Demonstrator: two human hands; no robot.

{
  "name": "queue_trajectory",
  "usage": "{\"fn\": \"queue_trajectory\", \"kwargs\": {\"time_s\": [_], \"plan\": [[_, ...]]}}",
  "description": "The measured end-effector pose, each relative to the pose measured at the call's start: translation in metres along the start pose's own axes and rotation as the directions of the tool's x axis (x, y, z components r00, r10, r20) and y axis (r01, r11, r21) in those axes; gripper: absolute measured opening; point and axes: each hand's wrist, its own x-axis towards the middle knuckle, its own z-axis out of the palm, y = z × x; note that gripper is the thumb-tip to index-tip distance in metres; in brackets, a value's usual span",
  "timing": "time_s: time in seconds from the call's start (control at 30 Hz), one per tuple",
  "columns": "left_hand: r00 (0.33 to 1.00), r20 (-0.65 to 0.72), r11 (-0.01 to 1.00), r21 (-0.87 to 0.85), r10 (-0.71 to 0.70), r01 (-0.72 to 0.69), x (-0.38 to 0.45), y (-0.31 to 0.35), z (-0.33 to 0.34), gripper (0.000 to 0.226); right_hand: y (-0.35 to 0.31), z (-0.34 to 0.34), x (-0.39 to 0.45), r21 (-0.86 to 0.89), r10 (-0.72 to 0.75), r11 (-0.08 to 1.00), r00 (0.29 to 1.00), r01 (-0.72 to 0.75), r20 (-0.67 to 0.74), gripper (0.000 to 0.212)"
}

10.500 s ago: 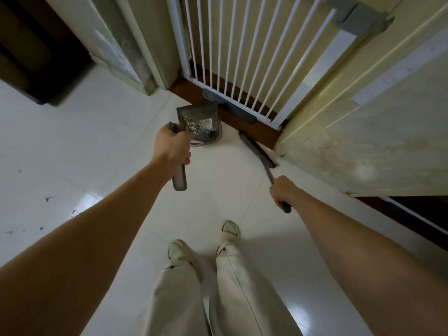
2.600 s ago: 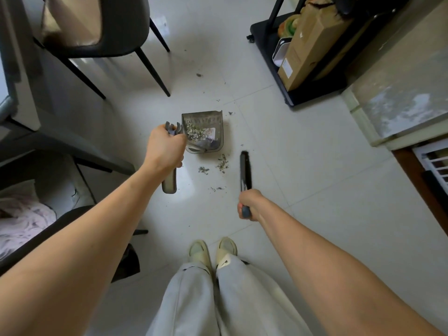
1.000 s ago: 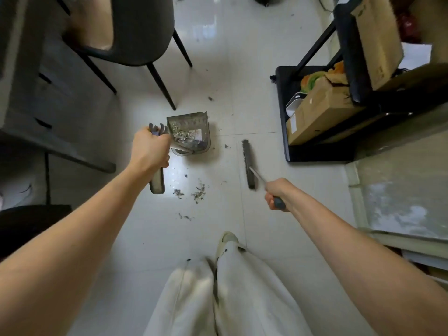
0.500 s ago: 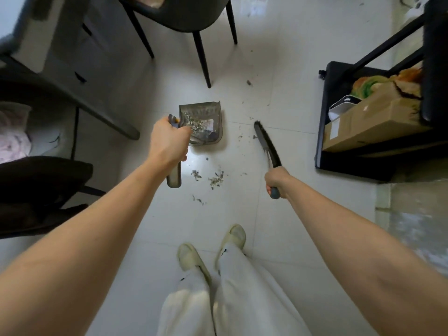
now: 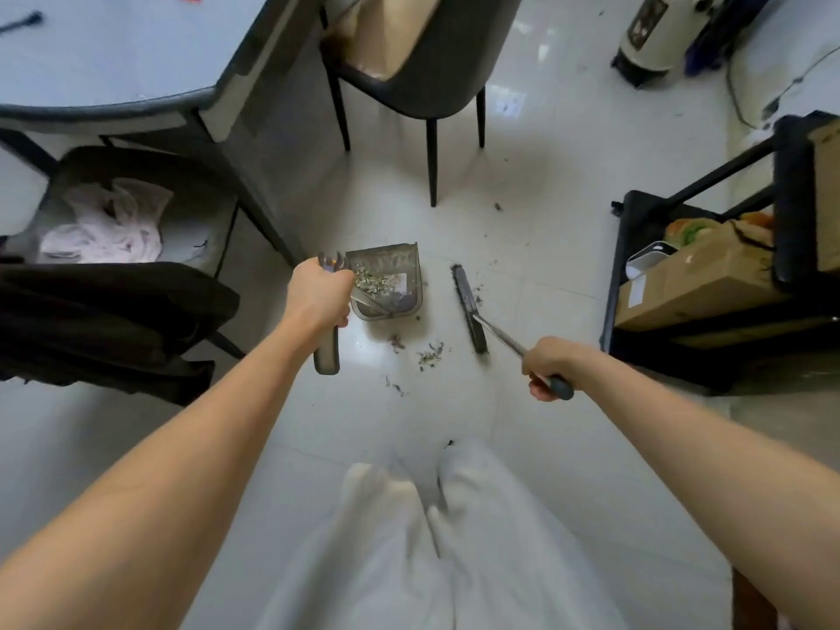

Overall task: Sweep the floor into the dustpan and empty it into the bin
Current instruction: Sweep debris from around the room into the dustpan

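Note:
My left hand (image 5: 318, 298) grips the handle of a grey dustpan (image 5: 394, 266), which hangs just above the white tiled floor and holds dry scraps and a bit of paper. My right hand (image 5: 545, 362) holds the long handle of a black broom (image 5: 468, 302); its head rests on the floor to the right of the dustpan. Small heaps of dry debris (image 5: 429, 355) lie on the tiles between pan and broom, nearer to me. More specks are scattered beyond the broom. No bin is recognisable for certain.
A grey table (image 5: 113, 61) and a dark chair (image 5: 432, 61) stand ahead. At left are a chair with white cloth (image 5: 104, 220) and a black one (image 5: 91, 320). A black cart with cardboard boxes (image 5: 695, 284) stands at right. My legs are below.
The view has swung left and up, bringing the table and chairs into sight. The broom head has shifted slightly; the dustpan stays held beside the debris.

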Motion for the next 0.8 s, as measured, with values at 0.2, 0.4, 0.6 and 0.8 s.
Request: {"fn": "queue_trajectory", "kwargs": {"time_s": [0.2,0.4,0.6,0.8], "plan": [[0.987,-0.117,0.99,-0.099,-0.108,0.097,-0.039,-0.031,-0.025,0.008,-0.035,0.025,-0.008,-0.404,-0.203,0.884,0.972,0.234,0.118,0.022],[0.894,-0.335,0.939,-0.272,-0.296,0.21,-0.101,-0.079,-0.013,0.002,-0.049,0.075,-0.002,-0.369,-0.15,0.884,0.924,0.285,0.353,0.008],[0.809,-0.471,0.935,-0.228,-0.351,0.273,-0.166,-0.131,-0.017,0.005,-0.037,0.14,0.002,-0.484,-0.109,0.789,0.862,0.378,0.495,0.003],[0.754,-0.508,0.909,-0.243,-0.416,0.338,-0.216,-0.181,-0.03,0.008,-0.015,0.221,-0.012,-0.539,-0.046,0.747,0.84,0.388,0.541,0.008]]}}
